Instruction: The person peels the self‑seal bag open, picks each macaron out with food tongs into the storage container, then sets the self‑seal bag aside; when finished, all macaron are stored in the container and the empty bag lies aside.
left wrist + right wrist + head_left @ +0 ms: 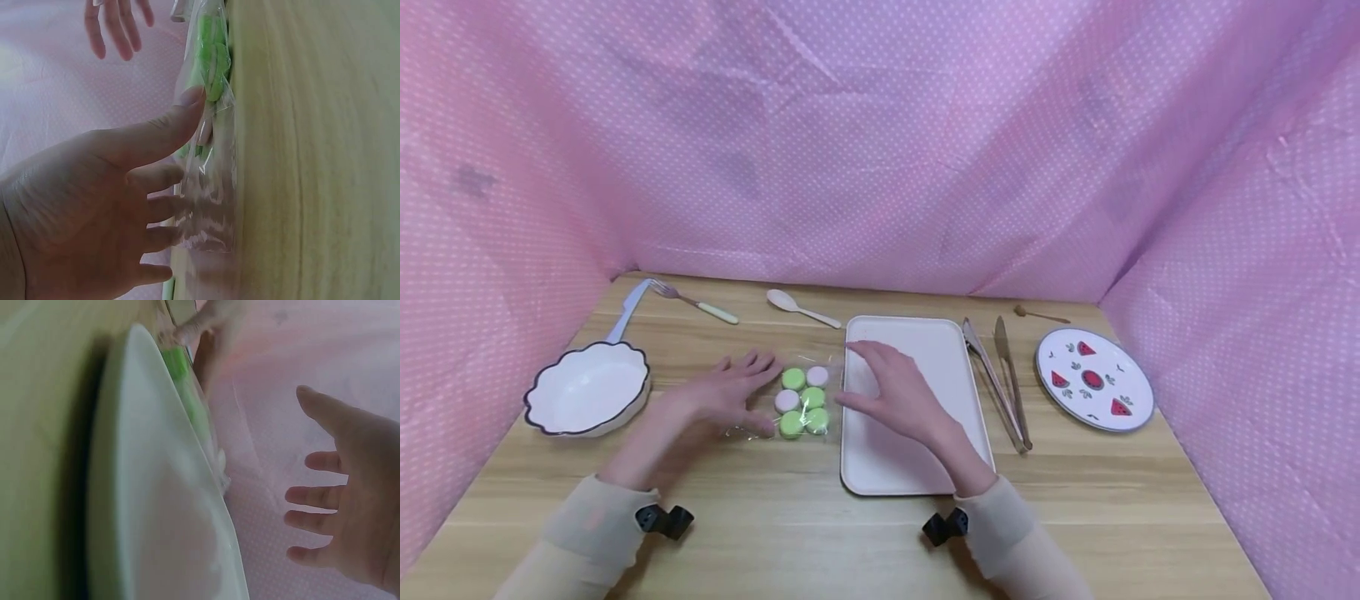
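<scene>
A clear plastic packet of green and pale pink macarons [812, 398] lies flat on the wooden table, left of a white rectangular tray [917, 467]. At the packet's left end is my left hand [733, 393], fingers spread; in the left wrist view its thumb and fingertips are at the plastic film [209, 206], without curling round it. My right hand [895, 392] hovers above the tray's left part, its fingers extended toward the packet and holding nothing. In the right wrist view, the hand [356, 494] is apart from the tray [150, 487].
A scalloped white bowl [587, 390] stands at left, near a knife [628, 310] and fork [696, 302]. A spoon [802, 308] lies at the back. Tongs [996, 387], a small brown spoon [1041, 315] and a watermelon-patterned plate [1093, 408] are on the right.
</scene>
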Available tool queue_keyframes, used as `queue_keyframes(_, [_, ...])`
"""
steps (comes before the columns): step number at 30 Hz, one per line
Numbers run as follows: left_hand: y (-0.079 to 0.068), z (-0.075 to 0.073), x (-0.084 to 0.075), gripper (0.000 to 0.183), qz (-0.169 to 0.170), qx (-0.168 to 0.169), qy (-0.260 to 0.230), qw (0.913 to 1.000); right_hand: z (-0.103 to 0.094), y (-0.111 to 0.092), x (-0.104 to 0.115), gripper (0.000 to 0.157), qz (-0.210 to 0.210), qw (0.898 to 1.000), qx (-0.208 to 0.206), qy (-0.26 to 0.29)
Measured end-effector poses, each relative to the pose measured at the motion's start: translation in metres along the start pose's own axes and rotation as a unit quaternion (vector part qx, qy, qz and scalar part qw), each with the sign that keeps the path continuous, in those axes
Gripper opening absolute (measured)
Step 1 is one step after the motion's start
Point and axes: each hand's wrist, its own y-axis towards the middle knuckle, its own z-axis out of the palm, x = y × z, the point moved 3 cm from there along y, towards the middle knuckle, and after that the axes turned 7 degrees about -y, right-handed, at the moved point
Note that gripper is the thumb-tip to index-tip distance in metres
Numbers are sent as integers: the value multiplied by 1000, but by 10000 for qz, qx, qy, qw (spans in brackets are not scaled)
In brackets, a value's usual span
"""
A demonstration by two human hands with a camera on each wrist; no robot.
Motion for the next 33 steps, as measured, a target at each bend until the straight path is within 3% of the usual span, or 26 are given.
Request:
queue_keyframes(9, [1,5,5,104,-73,9,-21,10000,22,-4,21,56,-265,9971,604,-375])
queue_keyframes(16, [-1,6,6,104,-118,-138,-113,9998,34,-6,30,51,-534,9914,850,-842])
queue_keyframes(22, [-5,4,0,100,-105,-167,-41,9998,38,-8,31,45,-586,9893,923,-965])
queue_keyframes(33, [-3,8,4,98,-183,26,-125,9998,40,-8,31,38,-563,9866,1153,-1010])
